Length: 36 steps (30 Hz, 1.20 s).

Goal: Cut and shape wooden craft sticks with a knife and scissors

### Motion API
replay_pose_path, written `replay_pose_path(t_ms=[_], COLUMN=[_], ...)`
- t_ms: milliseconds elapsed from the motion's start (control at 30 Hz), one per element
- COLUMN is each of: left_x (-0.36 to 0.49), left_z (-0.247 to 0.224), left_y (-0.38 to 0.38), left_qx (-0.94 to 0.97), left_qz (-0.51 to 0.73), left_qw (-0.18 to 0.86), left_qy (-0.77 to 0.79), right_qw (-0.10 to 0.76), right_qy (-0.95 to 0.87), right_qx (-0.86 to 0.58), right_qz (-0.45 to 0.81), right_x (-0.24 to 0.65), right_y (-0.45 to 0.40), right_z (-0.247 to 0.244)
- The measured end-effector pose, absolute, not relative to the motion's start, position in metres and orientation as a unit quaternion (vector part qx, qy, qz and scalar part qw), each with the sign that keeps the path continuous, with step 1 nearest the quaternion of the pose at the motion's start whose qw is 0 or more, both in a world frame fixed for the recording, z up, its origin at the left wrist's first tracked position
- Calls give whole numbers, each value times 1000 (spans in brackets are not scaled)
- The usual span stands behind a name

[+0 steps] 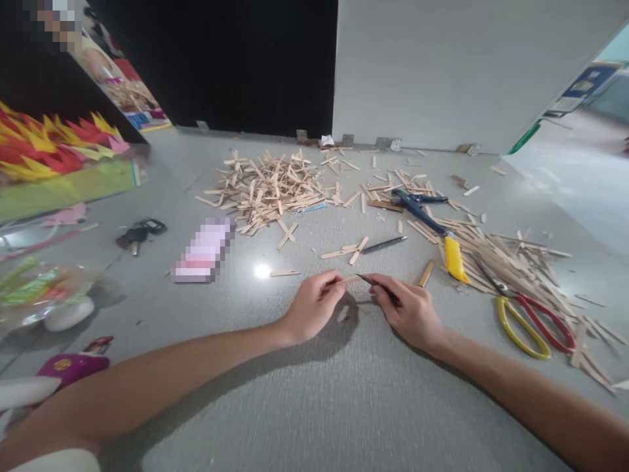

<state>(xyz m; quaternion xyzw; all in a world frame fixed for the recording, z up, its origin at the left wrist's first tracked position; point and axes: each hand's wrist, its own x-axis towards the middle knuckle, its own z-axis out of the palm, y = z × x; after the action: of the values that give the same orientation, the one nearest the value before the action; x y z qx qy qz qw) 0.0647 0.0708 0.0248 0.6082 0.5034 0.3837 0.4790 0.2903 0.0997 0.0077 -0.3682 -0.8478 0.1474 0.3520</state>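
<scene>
My left hand (317, 303) is closed in a pinch on a thin wooden stick (351, 280), whose end sticks out to the right. My right hand (410, 308) grips a slim dark pointed tool (390, 295); its tip meets or nearly meets the stick's end. Whether it is a pen or a blade, I cannot tell. Just beyond my hands, a black pen (384, 244) lies beside a few crossed sticks (358, 251). Another stick (285, 273) lies flat beyond my left hand, and a yellowish strip (426, 273) rests beyond my right.
A heap of wooden sticks (275, 187) lies at the back, with longer strips (511, 255) at right. Near those are a blue and yellow hand tool (425, 219) and red-and-yellow-handled cutters (523, 314). Keys (135, 237), a blurred pink-white object (204, 252) and a plastic bag (42, 292) are at left.
</scene>
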Motion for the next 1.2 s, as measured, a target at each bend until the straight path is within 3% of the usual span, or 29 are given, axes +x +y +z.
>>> replay_pose_path(t_ms=[700, 1200], left_x=[64, 67], left_z=[14, 16], left_y=[69, 67], left_qx=[597, 638], left_qz=[377, 376], left_qw=[498, 453], left_qy=[504, 496], right_qw=[358, 336], right_qy=[-862, -900], right_qx=[-341, -277], right_qz=[107, 23], right_x=[288, 293], right_y=[101, 102], right_z=[8, 1])
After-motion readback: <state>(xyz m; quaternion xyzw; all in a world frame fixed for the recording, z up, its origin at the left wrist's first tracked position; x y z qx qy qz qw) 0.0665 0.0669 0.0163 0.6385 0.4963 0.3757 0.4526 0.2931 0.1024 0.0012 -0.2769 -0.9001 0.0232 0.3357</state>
